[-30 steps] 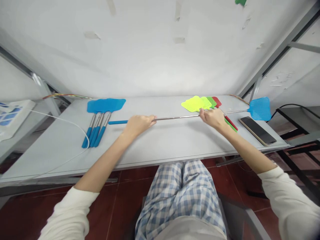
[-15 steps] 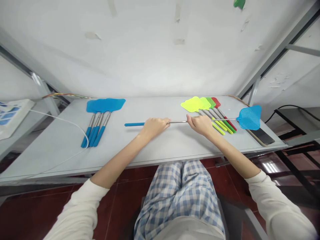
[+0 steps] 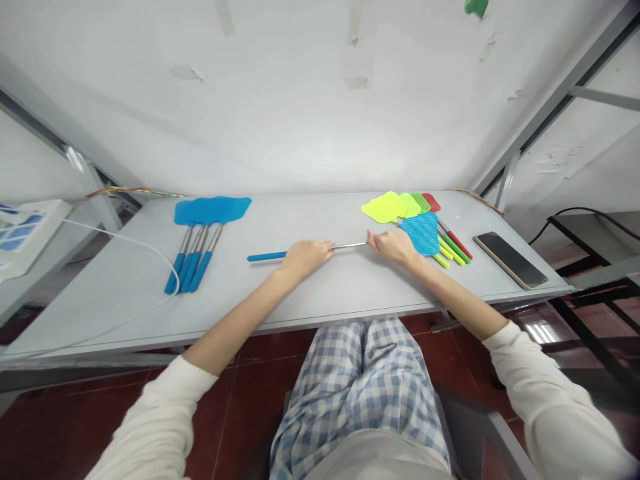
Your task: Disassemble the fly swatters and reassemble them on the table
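Both my hands grip one blue telescopic fly swatter (image 3: 421, 233), held crosswise above the table with its blue handle pointing left. My left hand (image 3: 306, 260) is closed round it by the inner end of the handle. Closed on the metal rod nearer the head is my right hand (image 3: 395, 245); a short stretch of bare rod shows between the hands. The mesh head overlaps a fanned group of yellow, green and red fly swatters (image 3: 386, 208) lying on the right. Several blue fly swatters (image 3: 213, 211) lie fanned out on the left.
A phone (image 3: 510, 259) lies at the right end of the grey table (image 3: 300, 307). A white cable (image 3: 135, 243) loops over the left side, across the blue handles. Behind stands a white wall (image 3: 300, 100), with metal frame posts (image 3: 507, 183) at the sides.
The rod has shortened: the blue swatter head has slid left, from near the phone to just beside my right hand. The phone is now uncovered. My hands have barely shifted.
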Motion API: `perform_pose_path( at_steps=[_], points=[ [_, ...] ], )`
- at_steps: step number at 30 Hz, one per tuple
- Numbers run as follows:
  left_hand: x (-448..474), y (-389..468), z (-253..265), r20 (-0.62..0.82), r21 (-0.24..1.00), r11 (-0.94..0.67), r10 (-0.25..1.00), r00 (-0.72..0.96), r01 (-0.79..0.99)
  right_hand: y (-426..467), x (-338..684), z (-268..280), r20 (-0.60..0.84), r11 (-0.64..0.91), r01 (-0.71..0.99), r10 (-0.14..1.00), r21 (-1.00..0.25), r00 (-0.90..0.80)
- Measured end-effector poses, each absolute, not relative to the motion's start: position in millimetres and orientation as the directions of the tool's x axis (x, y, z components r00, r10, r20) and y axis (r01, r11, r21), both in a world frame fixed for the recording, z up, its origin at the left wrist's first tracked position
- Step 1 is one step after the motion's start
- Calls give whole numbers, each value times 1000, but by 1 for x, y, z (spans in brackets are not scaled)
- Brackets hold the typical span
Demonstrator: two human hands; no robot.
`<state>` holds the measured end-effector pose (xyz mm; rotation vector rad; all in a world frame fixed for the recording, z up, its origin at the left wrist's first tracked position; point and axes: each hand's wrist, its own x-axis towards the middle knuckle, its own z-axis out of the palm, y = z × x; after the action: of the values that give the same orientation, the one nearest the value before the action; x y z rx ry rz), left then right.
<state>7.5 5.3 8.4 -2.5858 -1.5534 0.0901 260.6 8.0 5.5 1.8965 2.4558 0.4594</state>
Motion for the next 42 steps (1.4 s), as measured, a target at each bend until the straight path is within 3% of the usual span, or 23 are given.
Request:
perform_pose_path(
  at_steps=[8,11,14,16,19,21,23,25,28,33,42],
  points=[
    [23,-3,-2,12,-87,-462,886,464,883,-5,235,7,171,186,971,962,148,-211],
    [18,-3,-1,20,-76,-446,894,449,892,-5,241,11,178,312,942,927,122,-330],
    [3,2,10,92,-102,-396,910,405,913,-2,258,28,365,509,857,784,84,-502],
    [-13,7,19,137,-129,-363,915,379,923,1,279,40,543,487,873,726,26,-421],
    [-36,11,25,179,-148,-300,929,324,942,9,314,47,653,375,893,746,-247,-133],
    [-47,11,23,198,-141,-256,939,280,956,14,330,40,527,382,754,848,-534,-57],
    [-50,10,21,202,-124,-253,940,274,959,17,334,29,312,312,519,946,-795,-91],
    [-47,9,19,185,-125,-288,933,308,949,18,328,17,155,180,320,983,-930,-103],
    [-37,9,21,133,-175,-341,921,365,924,14,310,8,118,119,170,993,-978,-16],
    [-27,5,23,76,-244,-343,926,370,907,3,295,5,189,182,176,982,-967,23],
    [-18,-6,15,13,-170,-397,914,405,902,-7,309,5,116,116,132,993,-984,-5]
  ],
)
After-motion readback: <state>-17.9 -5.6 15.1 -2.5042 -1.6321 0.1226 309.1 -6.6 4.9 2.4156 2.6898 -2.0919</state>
